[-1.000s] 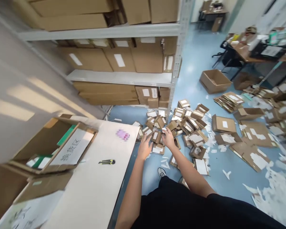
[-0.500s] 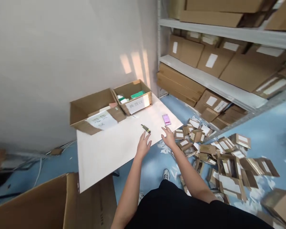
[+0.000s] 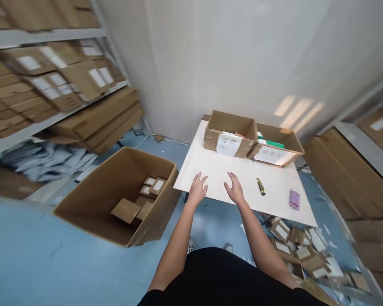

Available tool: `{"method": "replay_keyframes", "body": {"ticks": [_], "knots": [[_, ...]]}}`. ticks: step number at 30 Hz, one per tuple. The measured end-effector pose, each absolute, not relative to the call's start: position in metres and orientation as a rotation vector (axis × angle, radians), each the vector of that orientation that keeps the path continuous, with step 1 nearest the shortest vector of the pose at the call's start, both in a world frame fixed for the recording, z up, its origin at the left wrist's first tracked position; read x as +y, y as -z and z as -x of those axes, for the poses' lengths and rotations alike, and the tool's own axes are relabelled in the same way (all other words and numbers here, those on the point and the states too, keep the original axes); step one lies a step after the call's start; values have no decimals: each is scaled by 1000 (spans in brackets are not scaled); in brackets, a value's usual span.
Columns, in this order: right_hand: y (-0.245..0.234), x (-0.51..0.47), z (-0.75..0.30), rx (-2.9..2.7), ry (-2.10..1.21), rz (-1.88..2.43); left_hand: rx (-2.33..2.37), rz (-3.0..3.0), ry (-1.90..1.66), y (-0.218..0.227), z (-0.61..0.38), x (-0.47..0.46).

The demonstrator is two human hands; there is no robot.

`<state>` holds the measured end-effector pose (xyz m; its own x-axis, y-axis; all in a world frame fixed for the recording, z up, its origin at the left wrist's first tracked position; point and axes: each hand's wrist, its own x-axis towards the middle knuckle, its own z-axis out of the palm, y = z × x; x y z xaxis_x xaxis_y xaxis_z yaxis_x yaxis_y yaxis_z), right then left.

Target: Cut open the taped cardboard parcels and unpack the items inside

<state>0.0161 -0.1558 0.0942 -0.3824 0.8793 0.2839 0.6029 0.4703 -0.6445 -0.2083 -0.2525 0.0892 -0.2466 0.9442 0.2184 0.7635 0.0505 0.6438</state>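
cutter [image 3: 261,187]: blk w/ yel-grn, flat on wht tbl [image 3: 216,180]

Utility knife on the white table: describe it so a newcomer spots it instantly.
Find the white table by the wall, with two open cardboard boxes along its back. The utility knife lies in front of the right-hand one, right of the person's right hand. It is slim, black and yellow-green, unlike the blurred purple item farther right.
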Motion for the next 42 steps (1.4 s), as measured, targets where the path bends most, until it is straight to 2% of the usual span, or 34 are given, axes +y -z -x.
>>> {"method": "replay_keyframes", "body": {"ticks": [7, 14, 23, 29, 34, 38, 42], "knots": [[-102, -183, 151, -2425, -717, 859, 2369, -1374, -1135, -88, 339, -341], [-94, -207, 283, -2634, -862, 479, 2621, -922, -1219, -72, 417, -420], [-53, -203, 434, -2746, -1141, 151, 2727, -354, -1239, -47, 487, -461], [-7, -198, 525, -2835, -1302, -22, 2756, -85, -1181, -26, 529, -466], [59, -211, 573, -3022, -1377, 45, 2632, 176, -1217, 40, 542, -477], [132, -223, 578, -3258, -1328, 211, 2339, 553, -1232, 127, 543, -477], [210, -225, 558, -3622, -1195, 489, 2001, 927, -1082, 222, 536, -470]]}}
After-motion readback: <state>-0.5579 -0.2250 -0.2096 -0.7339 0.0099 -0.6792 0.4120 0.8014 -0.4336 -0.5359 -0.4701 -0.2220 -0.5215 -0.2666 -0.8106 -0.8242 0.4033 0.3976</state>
